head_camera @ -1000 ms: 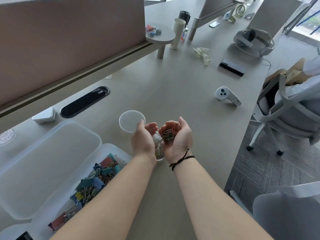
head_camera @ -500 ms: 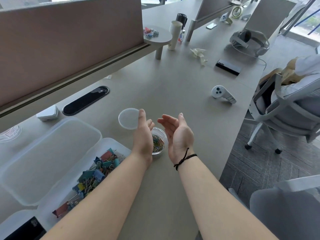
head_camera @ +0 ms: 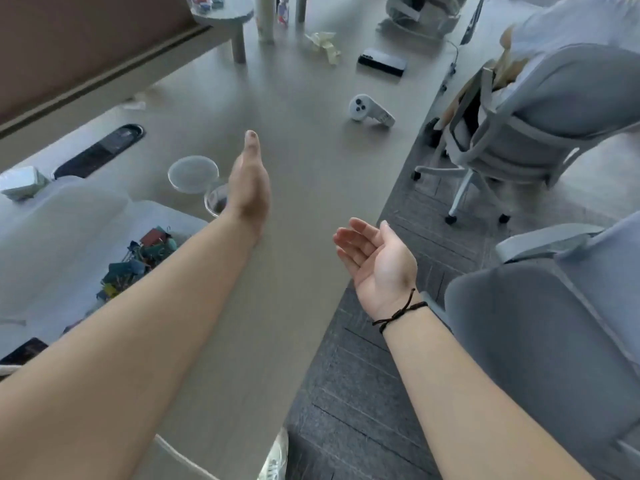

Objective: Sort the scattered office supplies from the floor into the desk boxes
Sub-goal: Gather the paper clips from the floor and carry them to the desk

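Note:
My left hand [head_camera: 250, 183] is flat and empty over the grey desk [head_camera: 298, 188], its edge covering part of a small clear round jar [head_camera: 214, 201]. The jar's round lid [head_camera: 193, 174] lies just beyond the jar. My right hand [head_camera: 375, 259], palm up with fingers loosely curled, holds nothing and hangs at the desk's right edge, over the carpet. A clear plastic box [head_camera: 104, 237] at the left holds several coloured binder clips [head_camera: 138, 258]; my left forearm crosses its near end.
A white controller [head_camera: 369, 110], a black phone [head_camera: 382, 65] and crumpled paper [head_camera: 325, 45] lie farther along the desk. Grey office chairs [head_camera: 540, 133] stand on the dark carpet [head_camera: 374, 393] to the right. A brown partition [head_camera: 86, 39] runs along the left.
Both hands held paper clips over the jar, then opened. Now the right hand has drawn back to the desk edge, and the view has swung right and down.

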Demonstrator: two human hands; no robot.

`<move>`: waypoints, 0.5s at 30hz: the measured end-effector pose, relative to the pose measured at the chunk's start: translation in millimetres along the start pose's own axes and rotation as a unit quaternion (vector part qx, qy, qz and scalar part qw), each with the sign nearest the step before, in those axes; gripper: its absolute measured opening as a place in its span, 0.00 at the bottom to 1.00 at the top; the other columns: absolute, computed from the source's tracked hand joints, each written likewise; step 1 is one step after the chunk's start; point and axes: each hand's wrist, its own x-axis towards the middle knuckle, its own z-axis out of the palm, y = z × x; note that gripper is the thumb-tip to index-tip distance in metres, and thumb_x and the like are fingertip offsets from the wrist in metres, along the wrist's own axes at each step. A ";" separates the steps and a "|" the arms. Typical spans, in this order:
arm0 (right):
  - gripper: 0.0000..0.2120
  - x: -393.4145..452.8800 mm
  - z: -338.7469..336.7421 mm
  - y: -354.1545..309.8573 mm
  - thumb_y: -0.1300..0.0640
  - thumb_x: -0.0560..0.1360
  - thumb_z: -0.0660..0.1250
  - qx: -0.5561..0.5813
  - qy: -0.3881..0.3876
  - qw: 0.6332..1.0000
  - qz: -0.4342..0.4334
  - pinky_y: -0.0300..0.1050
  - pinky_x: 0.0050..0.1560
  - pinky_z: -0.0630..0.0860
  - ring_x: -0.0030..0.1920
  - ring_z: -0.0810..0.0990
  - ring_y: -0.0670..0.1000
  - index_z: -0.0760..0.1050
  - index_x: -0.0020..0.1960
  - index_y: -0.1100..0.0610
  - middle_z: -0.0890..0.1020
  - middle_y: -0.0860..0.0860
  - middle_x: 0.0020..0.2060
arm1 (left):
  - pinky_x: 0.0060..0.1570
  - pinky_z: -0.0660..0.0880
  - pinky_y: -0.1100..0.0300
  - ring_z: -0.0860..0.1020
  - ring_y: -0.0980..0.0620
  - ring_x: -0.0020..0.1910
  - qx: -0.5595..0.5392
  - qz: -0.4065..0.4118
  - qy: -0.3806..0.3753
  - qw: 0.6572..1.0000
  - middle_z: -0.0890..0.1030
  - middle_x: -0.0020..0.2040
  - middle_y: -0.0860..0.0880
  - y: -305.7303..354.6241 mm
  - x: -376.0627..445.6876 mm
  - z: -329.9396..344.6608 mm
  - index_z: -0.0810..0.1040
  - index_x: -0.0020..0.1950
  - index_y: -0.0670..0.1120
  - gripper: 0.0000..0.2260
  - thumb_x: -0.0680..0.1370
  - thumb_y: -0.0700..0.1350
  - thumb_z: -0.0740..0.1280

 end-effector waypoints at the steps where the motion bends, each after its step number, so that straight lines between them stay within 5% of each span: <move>1: 0.21 -12.1 -22.7 -1.0 0.48 0.85 0.54 0.009 0.016 1.000 0.002 0.51 0.62 0.76 0.48 0.85 0.55 0.80 0.52 0.59 0.85 0.56 0.43 | 0.48 0.67 0.66 0.73 0.61 0.44 -0.001 0.019 -0.002 1.000 0.75 0.44 0.58 -2.5 -16.7 9.8 0.78 0.59 0.51 0.20 0.81 0.65 0.58; 3: 0.17 -37.1 -70.1 -0.6 0.51 0.84 0.57 0.011 0.055 0.998 0.006 0.52 0.60 0.77 0.43 0.84 0.55 0.80 0.50 0.59 0.84 0.55 0.39 | 0.47 0.74 0.59 0.78 0.53 0.40 -0.040 0.025 -0.035 0.998 0.80 0.40 0.52 -22.1 -56.1 29.0 0.78 0.48 0.47 0.14 0.83 0.54 0.60; 6: 0.12 -77.7 -150.1 10.1 0.54 0.83 0.60 -0.035 0.111 0.993 0.023 0.52 0.55 0.80 0.39 0.83 0.54 0.79 0.47 0.58 0.83 0.54 0.36 | 0.40 0.76 0.58 0.79 0.51 0.34 -0.052 0.000 -0.086 0.995 0.80 0.33 0.49 -84.5 -129.0 48.9 0.80 0.43 0.45 0.13 0.84 0.45 0.60; 11: 0.06 -141.1 -294.5 66.2 0.59 0.81 0.63 -0.090 0.165 0.980 0.062 0.52 0.51 0.81 0.41 0.82 0.55 0.79 0.49 0.59 0.82 0.53 0.36 | 0.35 0.75 0.60 0.77 0.52 0.32 0.030 -0.090 -0.109 0.989 0.80 0.33 0.49 -234.0 -238.7 62.8 0.80 0.41 0.45 0.12 0.82 0.43 0.62; 15: 0.03 -184.5 -397.9 131.4 0.60 0.80 0.65 -0.113 0.195 0.969 0.101 0.51 0.49 0.80 0.39 0.80 0.54 0.78 0.51 0.58 0.81 0.53 0.36 | 0.32 0.68 0.61 0.74 0.51 0.33 0.110 -0.141 -0.057 0.982 0.78 0.36 0.48 -352.3 -276.8 51.6 0.78 0.40 0.46 0.12 0.82 0.43 0.61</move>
